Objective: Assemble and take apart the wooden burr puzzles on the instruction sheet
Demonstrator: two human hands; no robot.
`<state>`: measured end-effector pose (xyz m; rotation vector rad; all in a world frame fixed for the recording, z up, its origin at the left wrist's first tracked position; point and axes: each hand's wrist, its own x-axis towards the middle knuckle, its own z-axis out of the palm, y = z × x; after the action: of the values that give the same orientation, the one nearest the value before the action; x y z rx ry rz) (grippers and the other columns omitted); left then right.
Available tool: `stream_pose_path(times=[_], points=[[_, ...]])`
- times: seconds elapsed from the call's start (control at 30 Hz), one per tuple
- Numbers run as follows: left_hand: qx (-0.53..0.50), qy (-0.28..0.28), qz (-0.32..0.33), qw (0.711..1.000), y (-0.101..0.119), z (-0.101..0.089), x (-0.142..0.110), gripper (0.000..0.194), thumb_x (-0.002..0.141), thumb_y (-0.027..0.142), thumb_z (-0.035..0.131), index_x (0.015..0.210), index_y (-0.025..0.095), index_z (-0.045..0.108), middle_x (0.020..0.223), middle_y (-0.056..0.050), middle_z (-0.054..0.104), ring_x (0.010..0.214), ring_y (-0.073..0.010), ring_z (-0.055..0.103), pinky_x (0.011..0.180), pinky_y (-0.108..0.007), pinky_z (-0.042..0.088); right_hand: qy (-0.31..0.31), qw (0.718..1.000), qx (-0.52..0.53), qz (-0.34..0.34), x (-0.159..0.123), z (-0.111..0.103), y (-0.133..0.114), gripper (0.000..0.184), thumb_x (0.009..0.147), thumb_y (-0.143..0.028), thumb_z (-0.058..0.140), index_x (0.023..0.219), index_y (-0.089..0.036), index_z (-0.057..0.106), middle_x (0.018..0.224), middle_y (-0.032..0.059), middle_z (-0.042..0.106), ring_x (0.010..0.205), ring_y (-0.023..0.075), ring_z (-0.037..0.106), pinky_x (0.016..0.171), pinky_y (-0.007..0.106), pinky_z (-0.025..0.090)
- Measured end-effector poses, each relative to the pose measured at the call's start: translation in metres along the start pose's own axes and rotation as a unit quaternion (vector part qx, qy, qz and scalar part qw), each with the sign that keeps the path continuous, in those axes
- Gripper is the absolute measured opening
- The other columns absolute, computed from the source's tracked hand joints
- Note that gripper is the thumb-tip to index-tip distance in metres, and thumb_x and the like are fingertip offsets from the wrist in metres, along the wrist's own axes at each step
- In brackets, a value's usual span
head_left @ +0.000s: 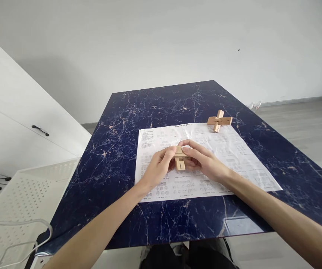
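Note:
Between both hands is a light wooden interlocking puzzle, made of crossing blocks with a dark line on the end facing me. My left hand grips its left side, thumb on the upper block. From the right, my right hand closes on it with thumb and curled fingers. The fingers hide parts of the puzzle. Below the hands lies a creased paper sheet printed with small diagrams and text. A second wooden puzzle piece, cross-shaped, rests at the sheet's far right corner, apart from my hands.
The sheet lies on a dark blue marbled table. To the left stand a white cabinet with black handles and a perforated white surface with a pale cable. A wall rises behind the table.

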<state>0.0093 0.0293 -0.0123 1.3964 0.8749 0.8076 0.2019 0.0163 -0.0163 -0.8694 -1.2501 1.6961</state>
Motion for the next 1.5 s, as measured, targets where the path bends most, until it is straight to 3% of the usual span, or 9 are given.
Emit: stream_pose_path(times=[0.23, 0.5, 0.73, 1.03, 1.13, 1.23, 1.4, 1.5], points=[[-0.016, -0.001, -0.026, 1.0, -0.004, -0.004, 0.003, 0.051, 0.103, 0.063, 0.052, 0.081, 0.018, 0.061, 0.065, 0.001, 0.049, 0.056, -0.0113, 0.042, 0.051, -0.025, 0.034, -0.002, 0.998, -0.027, -0.054, 0.004, -0.002, 0.009, 0.031, 0.104, -0.052, 0.061, 0.119, -0.025, 0.058, 0.067, -0.007, 0.038, 0.057, 0.0124, 0.032, 0.054, 0.029, 0.028], [-0.055, -0.009, -0.036, 0.998, -0.006, -0.006, 0.005, 0.048, 0.101, 0.063, 0.054, 0.085, 0.019, 0.063, 0.063, 0.003, 0.049, 0.052, -0.0103, 0.042, 0.047, -0.023, 0.035, -0.001, 0.997, -0.056, -0.06, 0.003, -0.001, 0.008, 0.038, 0.103, -0.061, 0.06, 0.123, -0.029, 0.055, 0.07, -0.0042, 0.047, 0.06, 0.0157, 0.042, 0.056, 0.032, 0.037], [-0.037, -0.025, -0.02, 0.999, -0.005, -0.003, 0.002, 0.05, 0.104, 0.062, 0.05, 0.084, 0.018, 0.063, 0.064, 0.001, 0.054, 0.053, -0.0107, 0.046, 0.049, -0.024, 0.04, 0.016, 0.998, -0.052, -0.04, 0.003, -0.002, 0.003, 0.033, 0.102, -0.056, 0.061, 0.116, -0.026, 0.058, 0.068, -0.0052, 0.043, 0.059, 0.0149, 0.04, 0.055, 0.03, 0.033], [-0.003, -0.024, 0.012, 1.0, 0.005, -0.002, -0.002, 0.056, 0.108, 0.064, 0.036, 0.107, 0.017, 0.067, 0.076, -0.003, 0.058, 0.062, -0.0138, 0.05, 0.054, -0.026, 0.043, 0.029, 0.995, -0.076, -0.064, 0.001, -0.003, 0.0, 0.034, 0.102, -0.055, 0.063, 0.116, -0.024, 0.059, 0.066, -0.0062, 0.045, 0.057, 0.013, 0.038, 0.053, 0.029, 0.029], [0.003, -0.022, 0.026, 0.999, 0.005, -0.003, -0.005, 0.047, 0.103, 0.059, 0.056, 0.131, 0.022, 0.057, 0.086, -0.003, 0.064, 0.067, -0.0135, 0.057, 0.058, -0.025, 0.047, 0.036, 0.994, -0.075, -0.073, 0.001, -0.005, 0.003, 0.035, 0.102, -0.055, 0.064, 0.118, -0.025, 0.058, 0.065, -0.0065, 0.046, 0.056, 0.0129, 0.038, 0.053, 0.028, 0.029], [0.039, -0.032, 0.048, 0.998, 0.007, -0.002, -0.008, 0.07, 0.09, 0.045, 0.08, 0.148, 0.03, 0.045, 0.109, -0.006, 0.069, 0.085, -0.0176, 0.068, 0.07, -0.029, 0.054, 0.049, 0.994, -0.068, -0.067, 0.002, -0.006, 0.004, 0.035, 0.1, -0.056, 0.065, 0.118, -0.026, 0.058, 0.066, -0.0067, 0.044, 0.056, 0.0128, 0.037, 0.052, 0.028, 0.029], [0.056, -0.01, 0.071, 0.996, 0.007, 0.001, -0.007, 0.065, 0.086, 0.039, 0.085, 0.14, 0.028, 0.052, 0.113, -0.007, 0.071, 0.089, -0.0208, 0.071, 0.073, -0.032, 0.056, 0.066, 0.993, -0.06, -0.073, 0.003, -0.004, 0.003, 0.039, 0.102, -0.062, 0.06, 0.115, -0.026, 0.056, 0.064, -0.0068, 0.044, 0.055, 0.0136, 0.037, 0.052, 0.029, 0.029], [0.015, 0.03, 0.06, 0.998, 0.005, -0.002, -0.003, 0.069, 0.084, 0.036, 0.088, 0.143, 0.031, 0.051, 0.112, -0.004, 0.069, 0.082, -0.0165, 0.068, 0.073, -0.031, 0.057, 0.136, 0.975, -0.144, -0.096, 0.004, -0.005, 0.005, 0.036, 0.106, -0.061, 0.051, 0.113, -0.026, 0.056, 0.065, -0.0049, 0.048, 0.058, 0.0154, 0.042, 0.056, 0.031, 0.034]])
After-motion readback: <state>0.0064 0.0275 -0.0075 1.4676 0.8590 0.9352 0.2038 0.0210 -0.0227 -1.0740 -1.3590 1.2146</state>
